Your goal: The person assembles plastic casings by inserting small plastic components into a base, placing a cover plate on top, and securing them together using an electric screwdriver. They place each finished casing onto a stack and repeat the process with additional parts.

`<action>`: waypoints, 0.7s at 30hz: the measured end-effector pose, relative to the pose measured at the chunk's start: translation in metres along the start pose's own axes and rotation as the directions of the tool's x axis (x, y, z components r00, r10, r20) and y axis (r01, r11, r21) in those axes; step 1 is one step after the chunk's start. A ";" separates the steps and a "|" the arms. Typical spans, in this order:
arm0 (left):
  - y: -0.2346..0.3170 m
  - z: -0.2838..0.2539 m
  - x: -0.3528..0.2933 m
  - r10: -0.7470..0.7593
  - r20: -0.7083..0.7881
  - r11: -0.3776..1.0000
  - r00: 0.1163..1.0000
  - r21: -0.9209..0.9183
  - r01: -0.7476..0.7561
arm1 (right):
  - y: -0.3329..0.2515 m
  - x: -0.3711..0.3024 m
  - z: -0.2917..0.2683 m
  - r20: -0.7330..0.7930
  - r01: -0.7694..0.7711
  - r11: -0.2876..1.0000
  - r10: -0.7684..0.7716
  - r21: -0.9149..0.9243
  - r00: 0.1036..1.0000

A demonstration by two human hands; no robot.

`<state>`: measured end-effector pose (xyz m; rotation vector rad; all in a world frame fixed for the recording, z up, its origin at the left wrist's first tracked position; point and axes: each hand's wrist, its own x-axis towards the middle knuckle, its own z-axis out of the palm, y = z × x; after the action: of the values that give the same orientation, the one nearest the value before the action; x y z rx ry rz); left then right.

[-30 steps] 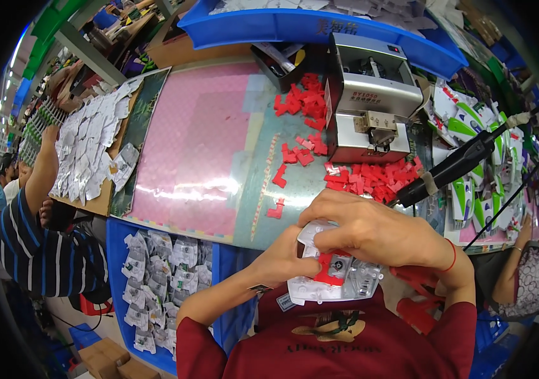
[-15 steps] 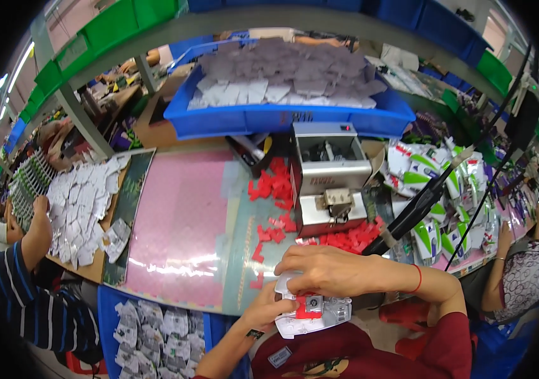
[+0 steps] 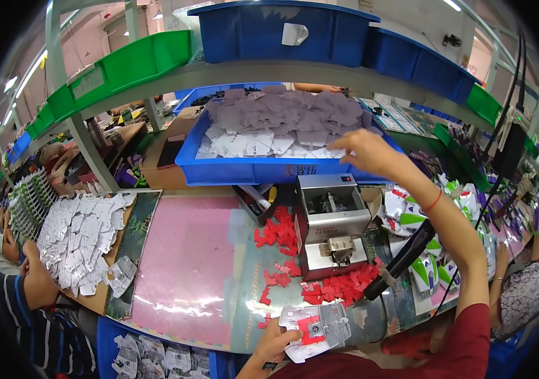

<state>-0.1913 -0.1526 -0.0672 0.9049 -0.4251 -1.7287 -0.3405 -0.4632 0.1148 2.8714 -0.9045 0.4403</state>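
My left hand (image 3: 274, 344) grips a white plastic casing (image 3: 336, 346) by its left side, near the front edge of the bench. A red cut-out piece (image 3: 310, 335) with a small grey square at its middle lies on the casing, and the casing's right part looks clear. My right hand (image 3: 370, 151) is stretched out over the right side of a blue tray (image 3: 244, 172) heaped with flat white pieces (image 3: 269, 142). Its fingers are apart and bent downward above the pieces. No piece shows between them, and I cannot tell whether the fingertips touch the heap.
A grey metal machine (image 3: 334, 221) stands amid loose red pieces (image 3: 345, 284). A black hose (image 3: 402, 259) leans at its right, before bagged white-and-green parts (image 3: 424, 256). White parts (image 3: 83, 234) cover a board at left, beside a co-worker's arm (image 3: 39, 281). Bins (image 3: 282, 38) line the shelf above.
My right hand has left the casing and moved up and forward to the blue tray. The left hand still holds the casing. The view has tilted upward.
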 end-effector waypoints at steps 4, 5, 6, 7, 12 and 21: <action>-0.001 -0.001 0.006 -0.021 0.024 1.000 0.999 -0.013 0.022 | 0.035 0.041 0.009 -0.087 -0.041 0.997 0.035 -0.067 0.996; -0.002 -0.003 0.007 -0.021 0.029 1.000 0.999 -0.020 0.021 | 0.036 0.051 0.013 -0.168 -0.042 0.994 0.024 -0.103 0.985; -0.003 -0.005 0.007 -0.011 0.024 1.000 1.000 -0.020 0.011 | 0.038 0.064 0.021 -0.174 -0.033 0.994 0.015 -0.101 0.985; -0.004 -0.006 0.006 -0.007 -0.038 1.000 0.999 -0.009 0.007 | 0.038 0.076 0.028 -0.234 0.000 0.987 -0.038 -0.161 0.971; 0.002 0.005 0.000 -0.026 -0.218 0.988 0.976 -0.156 -0.009 | 0.063 0.133 0.056 -0.433 0.060 0.963 -0.174 -0.264 0.884; 0.006 -0.011 0.012 0.031 -0.219 0.988 0.975 -0.138 -0.063 | 0.080 0.180 0.087 -0.350 0.074 0.902 -0.239 -0.425 0.906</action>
<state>-0.1804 -0.1646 -0.0747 0.9581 -0.1732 -1.5754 -0.2241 -0.6429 0.0865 2.3342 -0.5957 0.6926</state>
